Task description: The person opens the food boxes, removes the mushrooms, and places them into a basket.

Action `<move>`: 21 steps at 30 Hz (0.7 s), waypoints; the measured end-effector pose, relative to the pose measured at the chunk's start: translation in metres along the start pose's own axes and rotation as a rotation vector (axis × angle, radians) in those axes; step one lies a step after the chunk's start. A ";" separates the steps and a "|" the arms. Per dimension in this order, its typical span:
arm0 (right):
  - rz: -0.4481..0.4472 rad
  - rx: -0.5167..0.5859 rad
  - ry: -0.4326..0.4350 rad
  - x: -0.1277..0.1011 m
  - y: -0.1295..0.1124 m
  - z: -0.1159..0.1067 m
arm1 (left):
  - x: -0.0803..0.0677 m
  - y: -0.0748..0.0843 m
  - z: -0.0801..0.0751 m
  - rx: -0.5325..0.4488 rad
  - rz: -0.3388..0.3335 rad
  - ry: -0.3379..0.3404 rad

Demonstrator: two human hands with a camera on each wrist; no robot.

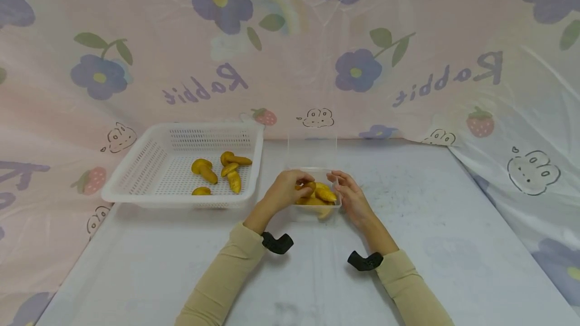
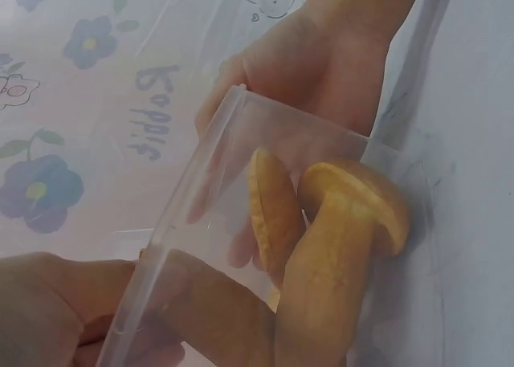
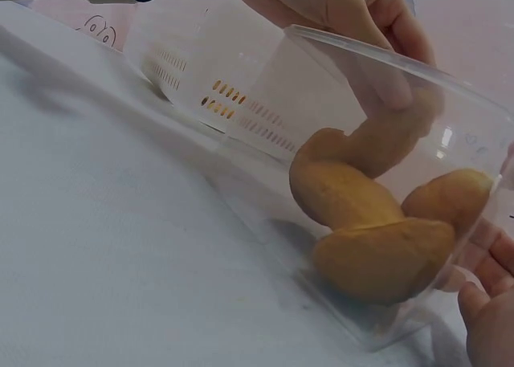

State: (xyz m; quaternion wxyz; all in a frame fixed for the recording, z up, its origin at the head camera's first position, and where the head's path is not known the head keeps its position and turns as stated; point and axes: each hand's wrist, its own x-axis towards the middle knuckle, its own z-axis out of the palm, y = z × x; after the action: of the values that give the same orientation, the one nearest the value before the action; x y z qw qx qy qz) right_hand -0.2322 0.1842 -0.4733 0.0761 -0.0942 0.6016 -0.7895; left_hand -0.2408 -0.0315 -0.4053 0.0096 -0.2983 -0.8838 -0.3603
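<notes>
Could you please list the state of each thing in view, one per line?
Clear box: upright on the table, lid open, holding several mushrooms.
Mushroom: held by the left hand, over the box.
Left hand: fingers curled round that mushroom.
Right hand: fingers against the box's side, steadying it.
Basket: upright, holding four mushrooms.
Mushrooms in basket: lying loose, untouched.

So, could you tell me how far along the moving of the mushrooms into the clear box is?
Roughly halfway. Several mushrooms already lie in the clear box. The left hand is setting another mushroom in, while the right hand steadies the box. Four mushrooms remain in the white basket.
</notes>
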 end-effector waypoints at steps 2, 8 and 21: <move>0.004 -0.003 0.000 0.000 0.000 0.000 | -0.001 0.000 -0.002 -0.002 0.008 0.001; 0.005 0.008 -0.002 0.001 0.001 0.000 | -0.005 0.001 -0.006 -0.014 0.024 0.017; -0.003 0.003 0.002 0.000 -0.001 0.001 | -0.008 -0.005 -0.013 -0.057 0.059 0.098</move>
State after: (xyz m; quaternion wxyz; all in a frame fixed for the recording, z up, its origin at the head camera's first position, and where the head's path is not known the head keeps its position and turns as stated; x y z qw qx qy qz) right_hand -0.2318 0.1831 -0.4722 0.0747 -0.0942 0.6003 -0.7907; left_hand -0.2394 -0.0470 -0.4008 0.0551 -0.3066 -0.8625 -0.3989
